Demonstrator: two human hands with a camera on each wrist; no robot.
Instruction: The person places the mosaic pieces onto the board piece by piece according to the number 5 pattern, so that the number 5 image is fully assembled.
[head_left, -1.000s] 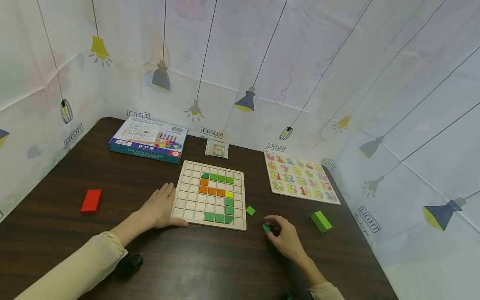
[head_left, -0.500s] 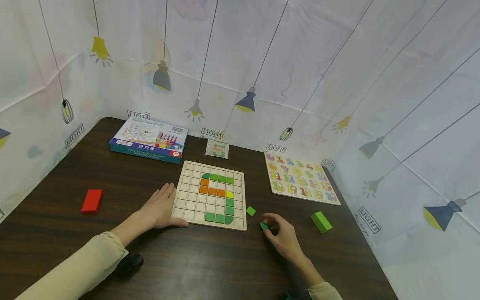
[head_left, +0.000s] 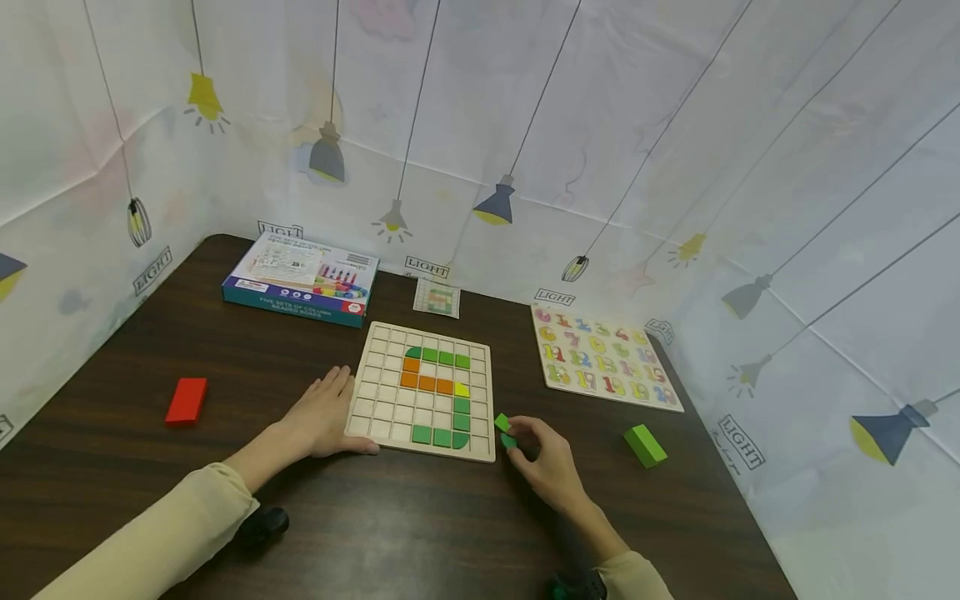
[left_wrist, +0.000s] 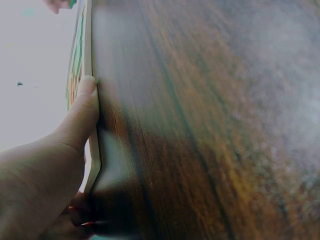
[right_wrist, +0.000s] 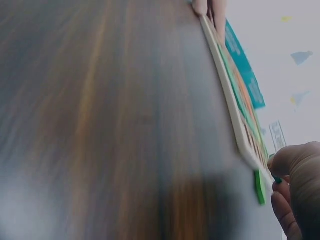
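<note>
A wooden grid board (head_left: 382, 412) lies on the dark table, with green, orange and yellow tiles forming an S-like shape in its squares. My left hand (head_left: 321, 421) rests along the board's left side, fingers straight, its thumb (left_wrist: 86, 95) against the near edge. Between thumb and fingers my right hand (head_left: 551, 467) pinches a small dark green tile (head_left: 509, 440), just right of the board's lower right corner. A light green tile (head_left: 502, 422) lies beside that corner, close to the right fingertips. The right wrist view shows the pinched tile mostly covered by the fingers.
Behind the board are a box (head_left: 300, 279) and a small pattern card (head_left: 437, 298). A number board (head_left: 607, 358) and a light green block (head_left: 645, 446) are at the right. To the left lie a red block (head_left: 186, 402) and a black object (head_left: 262, 527).
My right hand has moved left with the dark green tile, up to the light green tile by the board's corner. My left hand has stayed in place on the board.
</note>
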